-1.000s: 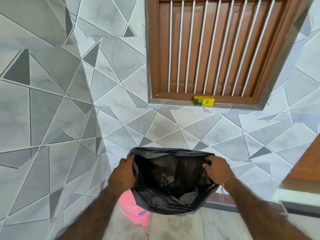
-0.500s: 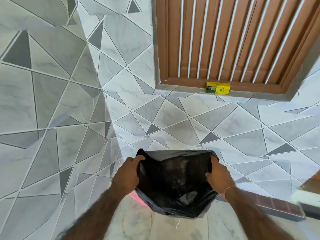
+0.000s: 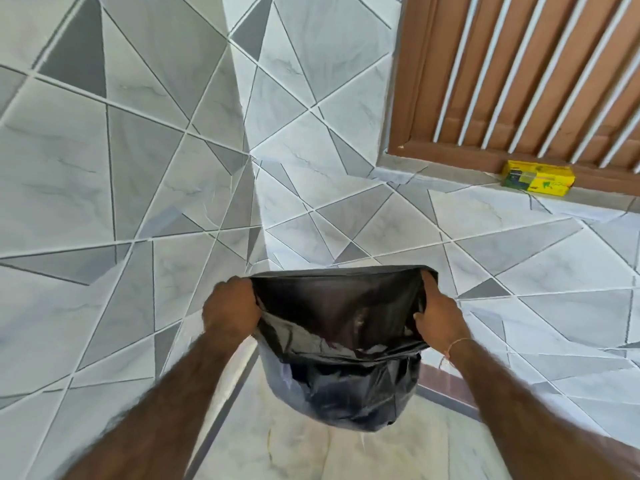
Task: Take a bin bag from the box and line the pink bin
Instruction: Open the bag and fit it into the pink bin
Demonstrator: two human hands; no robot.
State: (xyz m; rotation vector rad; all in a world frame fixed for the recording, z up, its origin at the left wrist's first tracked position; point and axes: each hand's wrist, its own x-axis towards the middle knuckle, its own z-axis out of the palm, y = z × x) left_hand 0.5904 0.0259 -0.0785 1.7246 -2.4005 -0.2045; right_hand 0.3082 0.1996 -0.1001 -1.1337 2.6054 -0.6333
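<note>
A black bin bag [image 3: 341, 344] hangs open in front of me, its mouth stretched wide between both hands. My left hand [image 3: 231, 308] grips the left edge of the mouth and my right hand [image 3: 437, 317] grips the right edge. The bag's lower part sags below my hands above the floor. The pink bin is hidden, no part of it shows. A yellow and green box [image 3: 536, 177] lies on the window ledge at the upper right, far from my hands.
Grey and white tiled walls meet in a corner [image 3: 254, 188] straight ahead. A brown wooden window with white bars [image 3: 519, 74] fills the upper right. Pale marble floor [image 3: 311, 452] lies below the bag.
The view has swung left and down, so the window and box slid right. The pink bin that showed under the bag one second ago is covered. Both hands keep their grip on the bag.
</note>
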